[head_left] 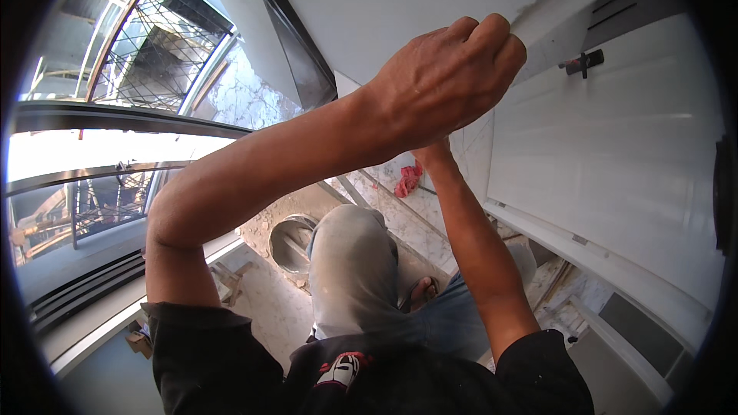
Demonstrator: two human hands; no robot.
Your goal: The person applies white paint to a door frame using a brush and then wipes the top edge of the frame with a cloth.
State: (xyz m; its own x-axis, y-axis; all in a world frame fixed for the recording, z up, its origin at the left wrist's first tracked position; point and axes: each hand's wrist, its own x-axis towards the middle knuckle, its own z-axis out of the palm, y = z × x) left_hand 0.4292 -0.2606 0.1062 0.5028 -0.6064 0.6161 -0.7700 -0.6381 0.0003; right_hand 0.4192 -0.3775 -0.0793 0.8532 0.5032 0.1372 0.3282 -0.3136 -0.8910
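Observation:
My left hand [453,81] is raised in front of me, close to the pale wall [400,0], with its back toward me. Its fingers are curled into a fist; whatever they may hold is hidden. My right hand [433,147] reaches up behind the left wrist. Only the area near its wrist shows, so its fingers are out of sight. Beneath the hands, a crumpled red cloth or bag [409,180] lies on the marble-patterned surface.
Beside my bent knee stands a round bucket [292,244] with greyish residue, on a dusty floor. A white door-like panel [600,161] with a black handle [582,63] stands at the right. Dark-framed windows [131,119] line the left, with metal latticework beyond.

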